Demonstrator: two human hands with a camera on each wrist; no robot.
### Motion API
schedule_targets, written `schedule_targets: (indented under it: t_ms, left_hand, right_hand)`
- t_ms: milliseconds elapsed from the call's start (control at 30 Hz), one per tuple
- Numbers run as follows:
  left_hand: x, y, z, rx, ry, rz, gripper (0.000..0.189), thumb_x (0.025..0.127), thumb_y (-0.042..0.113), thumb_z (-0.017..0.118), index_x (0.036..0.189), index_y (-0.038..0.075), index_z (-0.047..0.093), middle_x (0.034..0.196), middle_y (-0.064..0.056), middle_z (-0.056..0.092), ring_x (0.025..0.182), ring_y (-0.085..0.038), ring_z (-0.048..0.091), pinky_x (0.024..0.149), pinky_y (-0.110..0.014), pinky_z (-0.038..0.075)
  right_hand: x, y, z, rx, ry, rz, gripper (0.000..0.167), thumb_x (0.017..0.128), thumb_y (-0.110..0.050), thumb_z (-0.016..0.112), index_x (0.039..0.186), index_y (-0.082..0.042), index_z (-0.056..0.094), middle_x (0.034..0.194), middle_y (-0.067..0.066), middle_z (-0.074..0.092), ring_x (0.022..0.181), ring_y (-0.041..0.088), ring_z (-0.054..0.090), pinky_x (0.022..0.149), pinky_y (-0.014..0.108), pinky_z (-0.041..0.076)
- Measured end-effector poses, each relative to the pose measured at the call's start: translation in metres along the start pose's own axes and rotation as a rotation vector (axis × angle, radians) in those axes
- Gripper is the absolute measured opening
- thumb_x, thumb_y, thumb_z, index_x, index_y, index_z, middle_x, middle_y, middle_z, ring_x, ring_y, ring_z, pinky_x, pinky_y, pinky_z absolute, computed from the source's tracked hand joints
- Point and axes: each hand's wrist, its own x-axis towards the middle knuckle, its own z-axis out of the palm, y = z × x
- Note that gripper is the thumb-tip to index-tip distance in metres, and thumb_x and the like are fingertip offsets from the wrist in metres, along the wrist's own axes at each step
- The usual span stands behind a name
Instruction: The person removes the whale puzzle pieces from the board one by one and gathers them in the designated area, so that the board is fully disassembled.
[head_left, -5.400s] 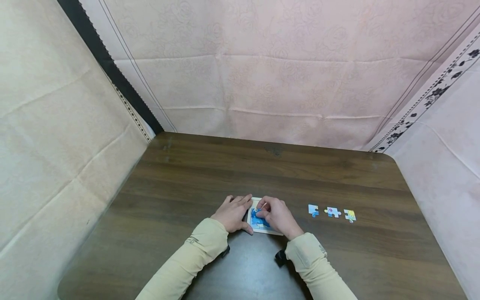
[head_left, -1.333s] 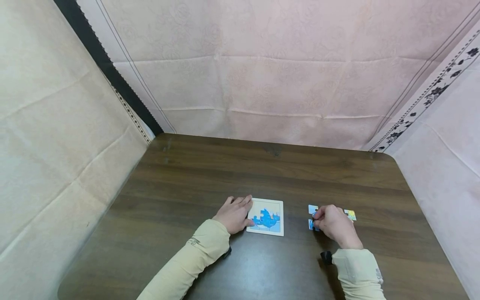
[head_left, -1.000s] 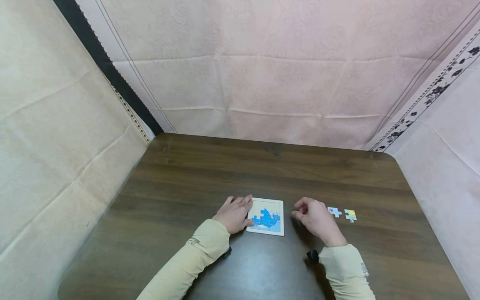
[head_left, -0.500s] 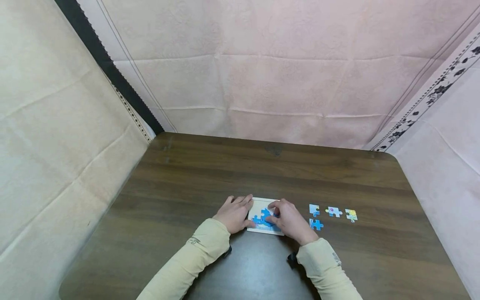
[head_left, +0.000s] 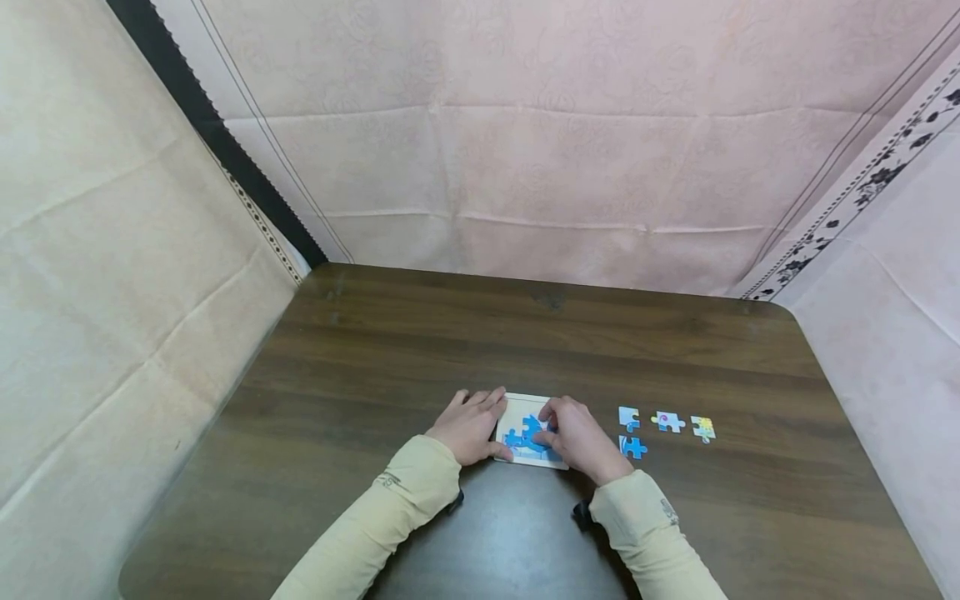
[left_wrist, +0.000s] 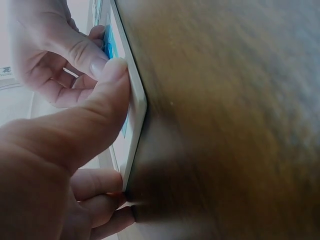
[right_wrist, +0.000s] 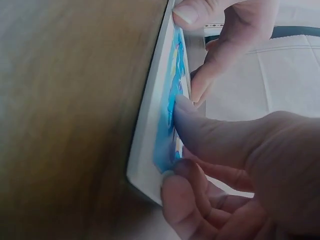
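A small square jigsaw puzzle in a pale tray (head_left: 527, 401) lies on the table, showing a blue picture with pieces out of its upper part. My left hand (head_left: 468, 429) rests along its left side. In the left wrist view the left thumb (left_wrist: 107, 95) lies on the tray's rim, with the fingertips at its corner. My right hand (head_left: 577, 435) is over the picture's right half. In the right wrist view its thumb (right_wrist: 200, 125) presses a blue puzzle piece (right_wrist: 165, 122), and its curled fingers (right_wrist: 180, 195) meet the tray's rim, pinching across the piece.
To the right of the tray lie loose puzzle pieces: a pale blue one (head_left: 627, 417), a middle one (head_left: 667, 422), a yellow one (head_left: 703, 428) and a blue one (head_left: 634, 448). Brown wood tabletop (head_left: 420, 350) surrounds them, with pale cloth (head_left: 540, 167) hanging behind.
My right hand has come left from the loose pieces back to the tray, leaving a blue piece below the others. The left hand has stayed put.
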Motion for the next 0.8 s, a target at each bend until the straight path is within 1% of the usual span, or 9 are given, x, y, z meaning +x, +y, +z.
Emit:
schedule_targets:
  t_ms: [233,400,567,667,800]
  left_hand:
    - [-0.0008,0.0007,-0.0009,-0.021,0.000,-0.005,0.091,0.081,0.067,0.060,0.149,0.009,0.040,0.156,-0.006,0.032,0.139,-0.024,0.035,0.112,-0.049,0.024]
    - [-0.0002,-0.0005,0.0012,-0.014,0.004,-0.010,0.092,0.081,0.068,0.059,0.149,0.009,0.040,0.156,-0.006,0.032,0.140,-0.023,0.035,0.112,-0.049,0.024]
    - [0.0006,-0.0014,0.0019,-0.008,0.006,-0.011,0.092,0.081,0.068,0.059,0.149,0.009,0.040,0.157,-0.006,0.031,0.140,-0.023,0.035,0.111,-0.048,0.025]
    - [0.0003,-0.0010,0.0011,-0.009,0.008,-0.006,0.091,0.081,0.068,0.059,0.149,0.009,0.040,0.156,-0.006,0.032,0.140,-0.023,0.035,0.111,-0.048,0.025]
    - [0.0000,-0.0003,0.0006,-0.009,0.018,0.005,0.091,0.081,0.068,0.060,0.148,0.009,0.041,0.156,-0.007,0.033,0.139,-0.023,0.036,0.110,-0.048,0.027]
  right_hand:
    - [0.0023,-0.0016,-0.0011,-0.012,-0.025,0.018,0.022,0.081,-0.017,0.080,0.095,-0.009,0.064,0.086,0.005,0.056,0.075,0.020,0.052,0.072,0.034,0.052]
    - [0.0043,-0.0019,-0.0018,-0.011,-0.031,0.012,0.022,0.081,-0.016,0.080,0.095,-0.009,0.065,0.085,0.005,0.056,0.075,0.019,0.052,0.071,0.034,0.052]
    - [0.0060,-0.0035,-0.0025,-0.016,-0.039,0.027,0.021,0.081,-0.016,0.080,0.095,-0.010,0.065,0.085,0.005,0.057,0.075,0.020,0.054,0.073,0.036,0.052]
    - [0.0057,-0.0058,-0.0020,-0.007,-0.041,0.040,0.021,0.081,-0.013,0.080,0.094,-0.009,0.065,0.085,0.005,0.057,0.076,0.020,0.054,0.074,0.036,0.052]
    - [0.0051,-0.0090,-0.0013,0.003,-0.032,0.040,0.019,0.080,-0.008,0.079,0.091,-0.007,0.063,0.083,0.004,0.053,0.074,0.019,0.051,0.070,0.034,0.051]
